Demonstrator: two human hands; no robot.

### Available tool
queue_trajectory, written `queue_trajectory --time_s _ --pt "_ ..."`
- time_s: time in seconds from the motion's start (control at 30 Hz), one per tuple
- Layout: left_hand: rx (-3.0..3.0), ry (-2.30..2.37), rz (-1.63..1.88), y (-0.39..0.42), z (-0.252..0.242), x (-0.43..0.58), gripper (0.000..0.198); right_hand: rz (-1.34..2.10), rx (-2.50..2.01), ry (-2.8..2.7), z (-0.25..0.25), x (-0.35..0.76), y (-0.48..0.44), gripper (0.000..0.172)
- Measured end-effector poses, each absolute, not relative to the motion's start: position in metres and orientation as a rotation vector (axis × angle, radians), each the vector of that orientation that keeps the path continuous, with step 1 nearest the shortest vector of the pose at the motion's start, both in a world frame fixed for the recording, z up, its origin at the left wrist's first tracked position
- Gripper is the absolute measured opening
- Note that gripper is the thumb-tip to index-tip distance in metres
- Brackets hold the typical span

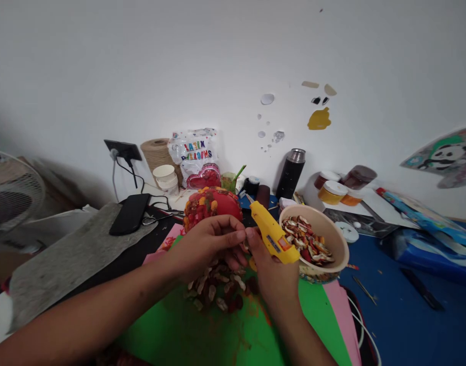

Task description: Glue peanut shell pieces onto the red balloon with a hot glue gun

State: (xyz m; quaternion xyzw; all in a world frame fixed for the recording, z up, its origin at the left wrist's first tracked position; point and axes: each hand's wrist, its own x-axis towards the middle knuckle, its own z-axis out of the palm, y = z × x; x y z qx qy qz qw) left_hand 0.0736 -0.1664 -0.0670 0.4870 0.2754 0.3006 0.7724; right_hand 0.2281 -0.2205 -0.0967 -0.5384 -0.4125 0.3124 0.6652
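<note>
My right hand (277,274) is wrapped round a yellow glue gun (269,231), whose nozzle points up and to the left. Thumb and fingers of my left hand (213,244) are pinched together close to my right thumb; what they hold, if anything, is too small and hidden to name. Behind my left hand stands a red rounded object (227,203), its left side covered with red, orange and brown pieces. Below both hands, peanut shells (221,290) and dark red pieces lie on a green sheet (233,338).
A beige bowl (342,249) of painted shells stands right of the glue gun. Farther back are a black flask (291,175), paint jars (332,192), paper cups (166,178) and a balloon bag (197,155). A phone (129,214) lies left, near a fan (13,193).
</note>
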Motion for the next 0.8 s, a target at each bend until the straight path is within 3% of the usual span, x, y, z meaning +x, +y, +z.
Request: queue_trajectory --time_s 0.3,0.5,0.8 --pt "1.009 0.556 0.735 -0.164 -0.067 0.074 0.049 0.794 -1.099 -0.841 -0.093 0.227 -0.222 0.050" --pt "1.434 0.641 0.739 -0.172 -0.048 0.064 0.034 0.901 -1.064 -0.755 -0.087 0.234 -0.226 0.068" --pt "2.023 0.825 0.525 -0.184 -0.047 0.055 0.065 0.906 -1.015 -0.737 -0.093 0.235 -0.221 0.085"
